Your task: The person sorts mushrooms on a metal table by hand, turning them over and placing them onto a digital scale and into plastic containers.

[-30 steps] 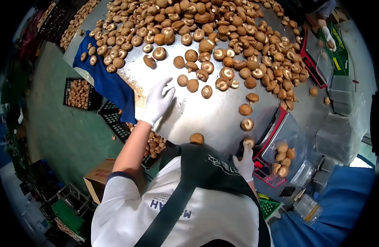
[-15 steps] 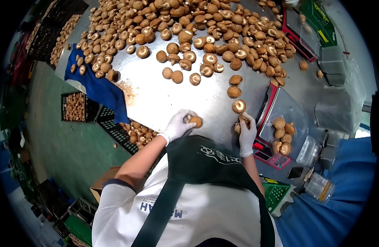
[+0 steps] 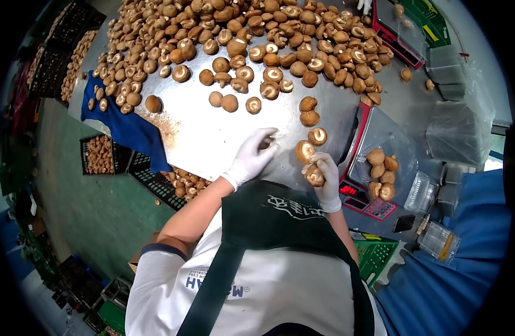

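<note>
My left hand, in a white glove, is over the bare metal table with its thumb and fingers apart. No mushroom shows in it, though the gap between thumb and fingers is dark. My right hand, also gloved, grips a brown shiitake mushroom with its underside up. Against its fingertips is another shiitake mushroom, pale gills showing. Just beyond lies a gill-up mushroom, with two cap-up ones farther on. To the right, a red scale carries a clear tray with several mushrooms.
A big mushroom heap covers the table's far side. A blue cloth drapes over the left edge, beside black crates. Plastic boxes and a phone are at right. Another person's gloved hand shows at the top.
The mushroom in my left hand is gone from view there, and its fingers have spread and moved forward. My right hand has moved slightly left; two mushrooms now show at its fingers. The view has shifted slightly.
</note>
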The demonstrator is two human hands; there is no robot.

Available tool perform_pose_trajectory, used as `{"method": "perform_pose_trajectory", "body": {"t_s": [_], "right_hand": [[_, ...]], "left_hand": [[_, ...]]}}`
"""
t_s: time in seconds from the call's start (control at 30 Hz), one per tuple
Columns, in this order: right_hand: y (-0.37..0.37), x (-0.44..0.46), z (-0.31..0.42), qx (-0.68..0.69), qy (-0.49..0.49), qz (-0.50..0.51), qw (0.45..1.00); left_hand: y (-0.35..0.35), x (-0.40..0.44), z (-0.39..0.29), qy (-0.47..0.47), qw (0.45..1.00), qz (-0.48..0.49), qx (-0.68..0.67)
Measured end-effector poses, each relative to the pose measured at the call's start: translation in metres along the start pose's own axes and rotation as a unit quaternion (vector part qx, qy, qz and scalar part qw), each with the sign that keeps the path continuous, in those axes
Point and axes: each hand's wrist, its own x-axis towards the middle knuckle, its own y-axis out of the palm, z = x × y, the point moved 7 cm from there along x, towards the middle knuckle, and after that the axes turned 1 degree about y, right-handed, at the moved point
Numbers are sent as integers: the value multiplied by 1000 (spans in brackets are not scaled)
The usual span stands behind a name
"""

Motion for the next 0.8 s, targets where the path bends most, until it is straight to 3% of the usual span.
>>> {"method": "perform_pose_trajectory", "body": {"t_s": [0.1,0.13,0.2,0.23,0.33,0.4,0.43,0.47,0.53,0.63,0.73,0.8], "right_hand": [[14,3,-8,-85,9,79,993],[16,4,-11,-119,14,92,988],[9,7,-7,-43,43,72,996],[7,7,-6,-5,59,62,996],[-21,19,12,-226,-72,-205,950],[-41,28,12,-408,-134,-268,863],[-57,40,-9,-338,-130,-249,898],[-58,50,-17,-423,-62,-207,880],[-38,53,-24,-321,-66,-189,926],[-4,67,-17,-380,2,-32,924],[27,93,0,-436,-24,-16,900],[65,121,17,-394,-47,9,918]], "left_hand": [[42,-7,-18,-77,948,190,-245],[44,-4,-20,-41,955,191,-224],[38,-4,-9,-93,958,176,-208],[32,-5,-9,-88,975,161,-125],[13,-10,-9,-47,983,131,117],[3,-17,-2,15,954,140,265],[0,-20,-1,38,958,119,259],[-6,-20,-1,31,963,118,239],[-17,-18,-2,18,974,115,196],[-59,6,1,43,981,-37,186],[-116,42,-8,83,950,-196,228],[-145,65,-17,124,905,-285,289]]}}
